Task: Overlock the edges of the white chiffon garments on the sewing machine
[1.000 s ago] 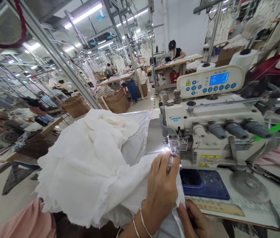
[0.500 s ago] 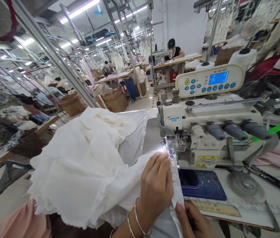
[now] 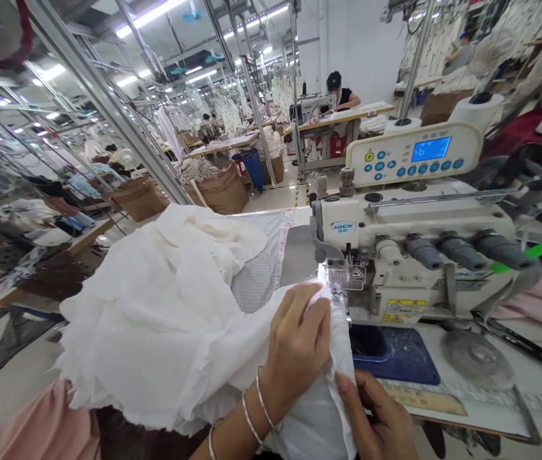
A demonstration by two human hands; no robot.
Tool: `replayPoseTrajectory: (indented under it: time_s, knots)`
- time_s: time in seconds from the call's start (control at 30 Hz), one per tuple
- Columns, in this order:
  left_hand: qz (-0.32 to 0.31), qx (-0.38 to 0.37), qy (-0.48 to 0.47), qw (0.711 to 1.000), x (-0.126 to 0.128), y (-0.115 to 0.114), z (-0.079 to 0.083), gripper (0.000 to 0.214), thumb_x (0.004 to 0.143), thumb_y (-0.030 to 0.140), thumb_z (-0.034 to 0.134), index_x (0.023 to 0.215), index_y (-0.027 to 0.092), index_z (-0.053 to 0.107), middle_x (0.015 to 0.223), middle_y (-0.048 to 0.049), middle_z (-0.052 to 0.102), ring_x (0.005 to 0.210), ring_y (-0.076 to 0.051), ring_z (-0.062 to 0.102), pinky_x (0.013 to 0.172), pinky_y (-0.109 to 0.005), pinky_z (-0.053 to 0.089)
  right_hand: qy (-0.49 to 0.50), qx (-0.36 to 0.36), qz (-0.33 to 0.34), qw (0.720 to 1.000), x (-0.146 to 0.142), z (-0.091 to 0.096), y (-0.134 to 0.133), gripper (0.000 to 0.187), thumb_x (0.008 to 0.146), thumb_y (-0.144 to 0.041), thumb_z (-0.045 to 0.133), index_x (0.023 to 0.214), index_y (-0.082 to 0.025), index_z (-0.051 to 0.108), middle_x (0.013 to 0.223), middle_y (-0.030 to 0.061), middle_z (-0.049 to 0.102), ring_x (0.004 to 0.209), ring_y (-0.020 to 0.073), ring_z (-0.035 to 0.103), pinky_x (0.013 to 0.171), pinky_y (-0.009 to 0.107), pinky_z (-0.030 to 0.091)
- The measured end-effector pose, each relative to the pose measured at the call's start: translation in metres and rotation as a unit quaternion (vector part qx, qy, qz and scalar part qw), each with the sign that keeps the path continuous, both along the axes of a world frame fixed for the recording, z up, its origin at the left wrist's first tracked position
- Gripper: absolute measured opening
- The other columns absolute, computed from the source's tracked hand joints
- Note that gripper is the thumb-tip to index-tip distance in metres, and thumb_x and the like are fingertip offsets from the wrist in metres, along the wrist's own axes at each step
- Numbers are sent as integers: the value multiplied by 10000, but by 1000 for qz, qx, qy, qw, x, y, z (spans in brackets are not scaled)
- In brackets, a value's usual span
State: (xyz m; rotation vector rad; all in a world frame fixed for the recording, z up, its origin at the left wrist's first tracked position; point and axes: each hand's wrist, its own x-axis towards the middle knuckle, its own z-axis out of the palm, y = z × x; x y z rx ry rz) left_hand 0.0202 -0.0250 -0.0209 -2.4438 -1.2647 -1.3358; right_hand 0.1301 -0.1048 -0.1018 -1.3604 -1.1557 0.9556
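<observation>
white gauzy fabric (image 3: 151, 319) lies bunched in a loose heap left of the jack overlock sewing machine (image 3: 415, 255), and one edge runs up to the machine's presser foot (image 3: 342, 278). your left hand (image 3: 294, 348) rests palm down on the cloth just in front of the foot, fingers close together and slightly curved: a wide, pressing contact, not a clasp, probably placed to keep the layers flat and steady at the foot. your left forearm comes in from the lower left, with thin bangles (image 3: 254, 406) at the wrist. your right hand (image 3: 376, 415) sits lower, in front of the machine, with its fingertips (image 3: 345, 382) on the folded edge of the cloth. this looks like a narrow pinch, likely keeping that edge lined up, but the fold hides part of the fingers, so treat it as unconfirmed. in front of the machine lie a blue plate (image 3: 395, 354) and a wooden ruler (image 3: 424, 402). beyond the machine, a co-worker (image 3: 335, 89) sits at another sewing station.
</observation>
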Motion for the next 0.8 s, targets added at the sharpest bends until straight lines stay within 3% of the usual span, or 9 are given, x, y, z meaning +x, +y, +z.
replayPoseTrajectory:
  time_s: [0.1, 0.2, 0.33, 0.53, 0.8]
  knots:
    - [-17, 8, 21, 1000, -1, -11, 4, 93, 831, 98, 606, 921, 122, 600, 1017, -104, 628, 994, -218, 582, 872, -399, 549, 4, 23, 0, 1000, -2, 1, 1, 304, 867, -435, 578, 689, -193, 627, 575, -35, 567, 528, 107, 480, 567, 177, 402]
    - [-16, -16, 45, 999, -4, -14, 3, 118, 845, 77, 574, 943, 134, 606, 975, -79, 648, 1017, -209, 594, 916, -399, 543, 7, 30, 8, 999, -3, 3, 0, 327, 869, -427, 576, 637, -197, 585, 541, -45, 522, 504, 102, 455, 541, 175, 393]
    - [-24, -23, 32, 999, -7, -2, -2, 152, 873, 67, 513, 946, 154, 614, 979, -69, 665, 1048, -194, 609, 984, -403, 522, 9, 10, 12, 1000, -2, 8, 3, 324, 874, -457, 556, 688, -198, 613, 540, -37, 543, 493, 112, 469, 503, 185, 377]
    - [-47, -53, -2, 998, -9, 18, 2, 158, 899, 73, 486, 956, 155, 607, 1021, -72, 655, 1008, -165, 612, 927, -357, 543, 30, 5, 11, 999, -2, 15, 11, 322, 861, -474, 570, 742, -184, 640, 567, -30, 588, 500, 105, 489, 510, 173, 389]
    - [-29, -18, 35, 999, -8, -4, 6, 108, 843, 71, 563, 895, 149, 616, 904, -63, 653, 949, -184, 614, 874, -353, 556, 30, -2, -9, 1000, 3, 19, 9, 329, 853, -485, 575, 722, -192, 650, 554, -28, 599, 479, 112, 506, 498, 176, 411]
